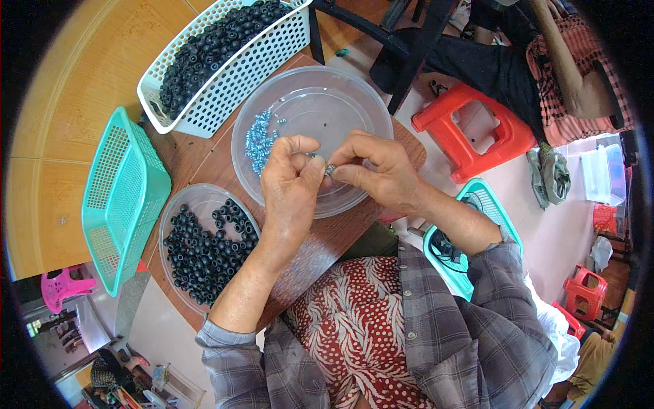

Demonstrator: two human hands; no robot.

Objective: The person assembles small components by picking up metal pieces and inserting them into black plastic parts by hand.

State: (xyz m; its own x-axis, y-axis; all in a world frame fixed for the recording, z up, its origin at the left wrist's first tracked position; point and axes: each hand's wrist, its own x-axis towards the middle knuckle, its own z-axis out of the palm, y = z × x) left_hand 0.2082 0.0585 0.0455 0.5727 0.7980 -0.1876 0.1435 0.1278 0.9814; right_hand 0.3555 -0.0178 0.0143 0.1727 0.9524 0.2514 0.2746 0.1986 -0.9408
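Observation:
My left hand (291, 180) and my right hand (381, 170) meet over a large round clear plastic tub (379, 112). Their fingertips are pinched closely together. Between them shows a tiny silvery piece (330, 170), at the fingertips of my right hand; its exact kind is too small to tell. Whatever the curled left fingers hold is mostly hidden. Small shiny blue pieces (257, 144) lie heaped along the tub's left side. Nearer my left forearm, a smaller round clear tub (163, 240) holds many black ring-like parts (204, 249), each with a hole.
A white perforated basket (231, 95) full of black parts stands beyond the tubs on the brown table (300, 262). Left of it leans a green basket (126, 198). Right of the table are a red stool (477, 129), another green basket (494, 204) and a seated person (575, 75).

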